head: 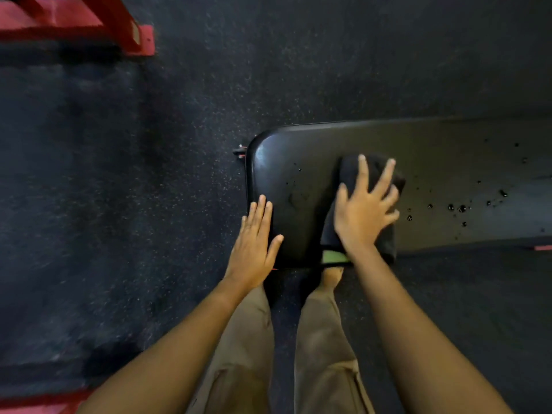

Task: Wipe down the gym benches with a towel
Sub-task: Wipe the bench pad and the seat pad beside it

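Observation:
A black padded gym bench (448,162) runs from the centre to the right edge, with water droplets scattered over its right part. A dark towel (385,240) with a green tag lies on the bench near its left end. My right hand (366,210) presses flat on the towel, fingers spread. My left hand (254,243) rests flat on the bench's near left corner, fingers straight and together, holding nothing.
Dark speckled rubber flooring (149,174) surrounds the bench. A red metal frame (125,31) stands at the top left, and another red piece (38,401) shows at the bottom left. My legs in tan trousers stand just in front of the bench.

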A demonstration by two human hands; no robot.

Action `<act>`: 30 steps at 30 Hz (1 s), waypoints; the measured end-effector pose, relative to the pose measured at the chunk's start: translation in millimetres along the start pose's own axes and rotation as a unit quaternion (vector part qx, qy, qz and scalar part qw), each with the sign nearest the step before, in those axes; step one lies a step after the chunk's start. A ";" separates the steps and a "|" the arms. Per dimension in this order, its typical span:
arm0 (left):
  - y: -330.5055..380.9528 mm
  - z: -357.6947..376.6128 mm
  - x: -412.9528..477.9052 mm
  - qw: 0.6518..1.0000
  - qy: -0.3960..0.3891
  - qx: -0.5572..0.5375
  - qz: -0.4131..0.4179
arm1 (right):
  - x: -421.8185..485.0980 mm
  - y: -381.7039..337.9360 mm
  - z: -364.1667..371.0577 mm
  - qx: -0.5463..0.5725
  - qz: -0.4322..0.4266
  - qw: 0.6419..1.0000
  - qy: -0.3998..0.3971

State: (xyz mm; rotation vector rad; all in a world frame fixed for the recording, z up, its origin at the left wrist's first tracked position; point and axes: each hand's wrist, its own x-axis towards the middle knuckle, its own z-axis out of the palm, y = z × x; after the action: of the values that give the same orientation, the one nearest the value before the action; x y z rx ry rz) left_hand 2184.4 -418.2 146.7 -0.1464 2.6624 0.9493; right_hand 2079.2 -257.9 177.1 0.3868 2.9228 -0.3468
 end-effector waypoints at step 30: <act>23.6 -1.8 5.2 0.995 -0.021 0.080 0.065 | -31.9 44.8 5.4 -0.058 -0.402 0.914 0.003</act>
State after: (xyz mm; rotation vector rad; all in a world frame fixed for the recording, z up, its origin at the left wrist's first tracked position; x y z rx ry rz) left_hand 2174.4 -401.0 160.5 0.0816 2.7209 0.7635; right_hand 2122.6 -224.6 169.1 -0.8615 2.9329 -0.2576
